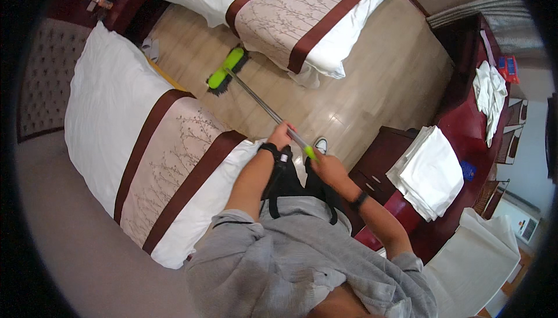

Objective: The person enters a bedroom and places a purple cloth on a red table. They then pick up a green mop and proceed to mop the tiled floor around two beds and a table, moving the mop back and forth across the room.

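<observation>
A broom with a metal pole (256, 97) and a bright green head (226, 69) slants across the middle of the view. Its dark bristles rest on the floor between two beds. My left hand (281, 136) is closed round the lower part of the pole that is near me. Closer to my body, my right hand (329, 170) grips the pole's green end. Both forearms reach out over the floor in front of me, with a dark band on each wrist.
Wood-look floor (372, 97) runs between the near bed (107, 85) at left and the far bed (325, 10). On the right stands a dark red desk (465, 126) bearing folded white linen (433, 172), a crumpled white cloth (489, 88) and a red packet (509, 69).
</observation>
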{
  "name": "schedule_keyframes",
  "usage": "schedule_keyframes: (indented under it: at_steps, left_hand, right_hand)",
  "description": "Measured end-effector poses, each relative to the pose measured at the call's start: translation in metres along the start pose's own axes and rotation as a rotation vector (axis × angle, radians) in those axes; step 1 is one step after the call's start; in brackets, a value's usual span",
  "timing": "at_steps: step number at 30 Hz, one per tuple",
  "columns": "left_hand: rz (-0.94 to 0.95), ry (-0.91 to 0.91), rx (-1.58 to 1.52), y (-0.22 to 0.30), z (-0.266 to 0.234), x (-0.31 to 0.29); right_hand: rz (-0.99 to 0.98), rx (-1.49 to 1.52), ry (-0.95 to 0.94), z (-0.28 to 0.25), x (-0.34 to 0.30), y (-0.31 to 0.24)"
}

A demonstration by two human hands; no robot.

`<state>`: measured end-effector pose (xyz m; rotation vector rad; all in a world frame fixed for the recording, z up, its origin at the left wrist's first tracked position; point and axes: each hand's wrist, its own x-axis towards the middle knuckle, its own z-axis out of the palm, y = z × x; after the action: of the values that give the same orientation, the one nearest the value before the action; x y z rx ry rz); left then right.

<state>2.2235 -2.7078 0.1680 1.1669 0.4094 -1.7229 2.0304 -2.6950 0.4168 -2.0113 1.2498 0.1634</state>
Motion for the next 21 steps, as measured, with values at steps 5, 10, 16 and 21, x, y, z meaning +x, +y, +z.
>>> schedule_keyframes:
  at_steps: [5, 10, 16, 21]
  left_hand:
    - [0.052, 0.098, -0.055, 0.078, -0.019, -0.042]
    - [0.103, 0.104, -0.063, 0.080, -0.032, -0.051]
    - [0.379, 0.180, 1.420, 0.001, 0.017, -0.088]
    - [0.179, -0.434, 1.597, -0.059, 0.036, -0.133]
  right_hand:
    - [-0.061, 0.056, -0.082, 0.063, 0.084, -0.067]
    - [-0.050, 0.041, -0.043, 0.076, 0.079, -0.079]
    - [0.138, -0.072, -0.029, 0.031, -0.023, -0.041]
    - [0.214, 0.098, -0.025, -0.027, -0.183, -0.003]
